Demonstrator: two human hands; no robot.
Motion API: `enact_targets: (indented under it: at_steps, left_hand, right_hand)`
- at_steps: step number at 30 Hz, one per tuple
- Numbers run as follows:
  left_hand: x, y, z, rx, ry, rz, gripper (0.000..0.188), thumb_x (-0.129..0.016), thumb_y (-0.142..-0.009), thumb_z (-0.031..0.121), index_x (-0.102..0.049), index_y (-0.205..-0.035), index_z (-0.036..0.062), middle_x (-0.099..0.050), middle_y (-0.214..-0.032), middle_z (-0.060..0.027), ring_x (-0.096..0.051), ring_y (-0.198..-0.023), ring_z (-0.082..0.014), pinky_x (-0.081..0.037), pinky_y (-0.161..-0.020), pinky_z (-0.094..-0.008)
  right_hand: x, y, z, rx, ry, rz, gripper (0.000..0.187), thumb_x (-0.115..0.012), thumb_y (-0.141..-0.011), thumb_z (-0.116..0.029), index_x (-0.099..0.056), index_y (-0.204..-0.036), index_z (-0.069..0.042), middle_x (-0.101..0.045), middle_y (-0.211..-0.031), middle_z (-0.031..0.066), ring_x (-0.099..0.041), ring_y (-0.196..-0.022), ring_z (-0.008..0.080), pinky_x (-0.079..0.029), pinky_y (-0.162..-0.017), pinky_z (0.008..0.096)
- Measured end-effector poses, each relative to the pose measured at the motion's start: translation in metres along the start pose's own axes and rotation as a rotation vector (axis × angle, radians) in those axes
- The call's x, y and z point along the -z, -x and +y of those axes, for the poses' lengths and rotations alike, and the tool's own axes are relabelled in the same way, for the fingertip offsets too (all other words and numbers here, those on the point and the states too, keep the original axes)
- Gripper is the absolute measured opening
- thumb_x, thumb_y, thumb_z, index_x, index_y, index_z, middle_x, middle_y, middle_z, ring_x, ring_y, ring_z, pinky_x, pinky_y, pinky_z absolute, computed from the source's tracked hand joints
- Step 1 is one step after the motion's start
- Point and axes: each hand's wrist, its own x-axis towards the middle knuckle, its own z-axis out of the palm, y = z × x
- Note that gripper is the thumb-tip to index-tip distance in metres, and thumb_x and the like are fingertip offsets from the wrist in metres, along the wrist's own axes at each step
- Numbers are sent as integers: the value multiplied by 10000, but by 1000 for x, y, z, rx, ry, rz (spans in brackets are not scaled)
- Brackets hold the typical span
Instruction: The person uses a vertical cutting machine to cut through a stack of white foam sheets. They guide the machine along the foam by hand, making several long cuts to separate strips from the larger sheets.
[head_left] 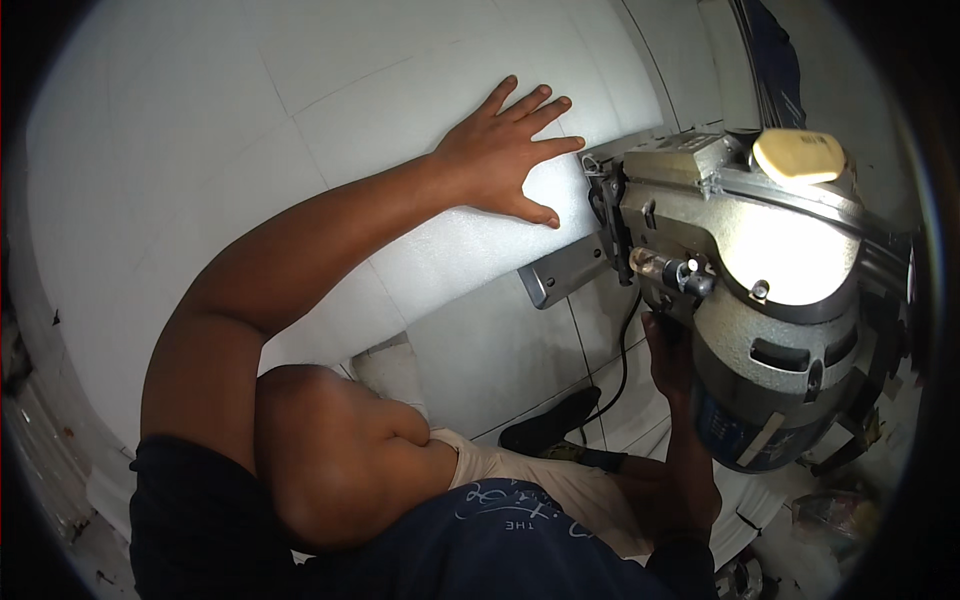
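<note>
My left hand (505,155) lies flat with its fingers spread on a white foam-like sheet (400,250), and nothing is held in it. The sheet's right edge meets a grey metal machine (760,220), which looks like a sewing machine, just past my fingertips. My right hand (668,350) is at the near side of the machine, below a small clear tube fitting (655,262). The machine hides most of its fingers, so I cannot see whether they grip anything.
A flat metal plate (560,275) juts from the machine under the sheet's edge. A black cable (625,350) hangs down to the tiled floor (490,335), past a dark-covered foot (550,420). A cream-coloured block (798,156) sits atop the machine. Clear plastic wrapping (835,515) lies at lower right.
</note>
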Motion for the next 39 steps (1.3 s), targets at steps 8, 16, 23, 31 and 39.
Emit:
enact_targets:
  at_steps: [8, 16, 23, 31, 39]
  left_hand:
    - [-3, -8, -14, 13, 18, -8, 932, -699, -686, 727, -459, -1453, 254, -285, -1571, -159, -190, -1484, -337, -79, -1212, -564]
    - [-5, -10, -21, 16, -11, -18, 925, -690, -696, 735, -452, -1457, 265, -287, -1575, -136, -190, -1486, -316, -89, -1219, -551]
    - [-4, -7, -20, 21, -37, -9, 920, -684, -698, 739, -450, -1457, 274, -283, -1577, -131, -190, -1487, -307, -86, -1220, -548]
    - [-4, -8, -13, 7, -62, 14, 919, -670, -702, 753, -445, -1458, 282, -283, -1577, -129, -185, -1488, -314, -86, -1220, -552]
    - [-5, -8, 1, 1, -70, 7, 922, -658, -704, 763, -443, -1460, 281, -281, -1578, -133, -184, -1487, -319, -93, -1218, -556]
  right_hand:
    - [8, 8, 16, -117, 4, -275, 663, -617, -958, -325, -333, -1465, -8, -360, -1512, 190, -257, -1433, 315, -136, -1186, 488]
    - [-12, 24, 29, -536, -498, -330, 543, -632, -954, -299, -450, -1375, -9, -532, -1338, 172, -481, -1252, 292, -347, -1072, 421]
    - [-4, 6, 17, -582, -532, -388, 519, -659, -926, -330, -496, -1346, -73, -548, -1275, 153, -527, -1191, 296, -407, -1009, 440]
    - [-10, 5, 20, -448, -351, -268, 462, -640, -943, -318, -520, -1320, -81, -535, -1283, 160, -489, -1211, 301, -365, -1037, 482]
    - [-16, 17, 37, -424, -354, -313, 491, -605, -967, -345, -482, -1376, -101, -492, -1362, 175, -440, -1286, 347, -332, -1075, 499]
